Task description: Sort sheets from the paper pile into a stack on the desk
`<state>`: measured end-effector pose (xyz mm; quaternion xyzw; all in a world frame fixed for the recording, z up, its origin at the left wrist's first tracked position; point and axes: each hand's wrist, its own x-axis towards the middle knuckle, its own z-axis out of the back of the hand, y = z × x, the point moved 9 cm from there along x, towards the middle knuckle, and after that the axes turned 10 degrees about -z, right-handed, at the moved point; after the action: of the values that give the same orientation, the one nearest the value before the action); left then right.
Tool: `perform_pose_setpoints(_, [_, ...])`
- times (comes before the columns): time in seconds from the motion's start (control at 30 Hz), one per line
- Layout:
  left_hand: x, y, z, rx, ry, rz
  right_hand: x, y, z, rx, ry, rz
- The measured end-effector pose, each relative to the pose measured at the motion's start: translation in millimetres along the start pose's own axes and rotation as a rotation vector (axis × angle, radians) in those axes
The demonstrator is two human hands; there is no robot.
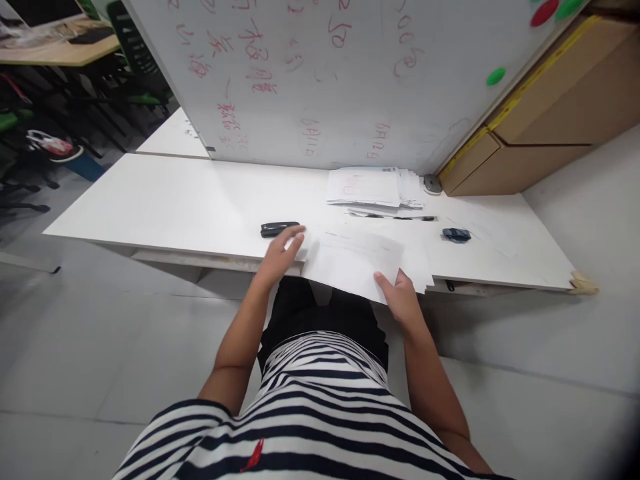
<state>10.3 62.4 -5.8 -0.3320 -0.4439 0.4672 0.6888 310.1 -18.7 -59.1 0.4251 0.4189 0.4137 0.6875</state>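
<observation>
My right hand (403,299) pinches the near right edge of several white paper sheets (350,263), thumb on top and fingers underneath. The sheets lie partly over the front edge of the white table (200,200), and a few corners stick out unevenly at the right. At the sheets' left side is my left hand (281,257), thumb and fingers apart, with nothing seen in it. Its fingertips are by the right end of a black stapler (273,230); whether they touch it I cannot tell.
Behind the sheets lie a paper stack (363,188), a thin black-and-clear pen (393,217) and a small dark blue object (456,235). A whiteboard (310,87) with red writing stands at the back, beside cardboard boxes (540,160). A grey rounded device (432,185) sits near them.
</observation>
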Motion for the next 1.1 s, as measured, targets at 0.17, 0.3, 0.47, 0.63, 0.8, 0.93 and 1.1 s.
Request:
perform_pose_setpoints(0.17, [34,58,33,0.615,0.036,-0.043,13,16,-10,0.036,-0.050,0.055])
perform_pose_setpoints(0.3, [40,81,31,0.693,0.072,-0.075,22,13,-22,-0.009,-0.072,0.047])
perform_pose_setpoints(0.47, [31,75,24,0.682,0.092,-0.138,20,10,-34,0.030,-0.038,0.030])
perform_pose_setpoints(0.63, [22,70,21,0.610,0.105,-0.163,17,8,-39,0.076,-0.006,-0.047])
perform_pose_setpoints(0.8, [19,72,31,0.468,0.034,-0.120,17,5,-37,0.056,0.009,-0.073])
perform_pose_setpoints(0.93, [18,73,35,0.435,0.008,-0.098,14,3,-36,0.074,0.021,-0.076])
perform_pose_setpoints(1.1, [18,73,30,0.454,0.020,-0.107,10,13,-46,0.025,0.055,-0.042])
